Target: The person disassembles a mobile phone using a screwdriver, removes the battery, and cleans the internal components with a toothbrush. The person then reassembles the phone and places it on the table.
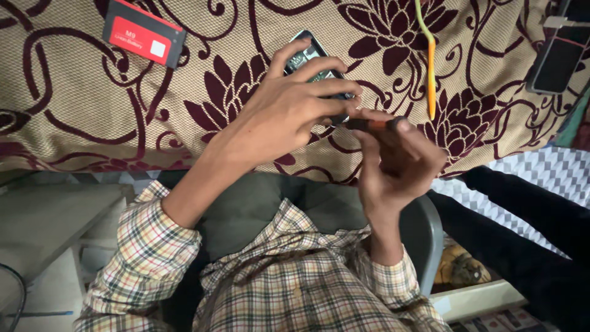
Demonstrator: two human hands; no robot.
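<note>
The left hand [295, 107] is gripping a small opened phone [316, 67], its back cover off and the greenish circuit board showing between the fingers; the fingers are curling over its upper face while the thumb is pressing in from the near side. The phone is being held just above the desk [74, 110], which is lying under a beige cloth patterned with dark maroon flowers and scrolls.

The right hand [399, 163] is clenching around a slim screwdriver [372, 125] with an orange and black handle, thumb and forefinger pinching it close to the tip end. The tip is pointing left and is meeting the lower edge of the phone, right beside the left thumb; whether it is sitting in a screw is too blurred to tell.

A red and black battery [144, 32] is lying flat on the cloth at the upper left, well apart from both hands. An orange and green pry tool [430, 67] is lying on the cloth to the right of the phone, running roughly up and down. A dark phone-like slab [558, 58] is resting at the far right edge.

Both forearms are coming out of checked shirt sleeves, rolled back at the cuffs, and the person is sitting in a grey chair [430, 233] close against the desk edge
</note>
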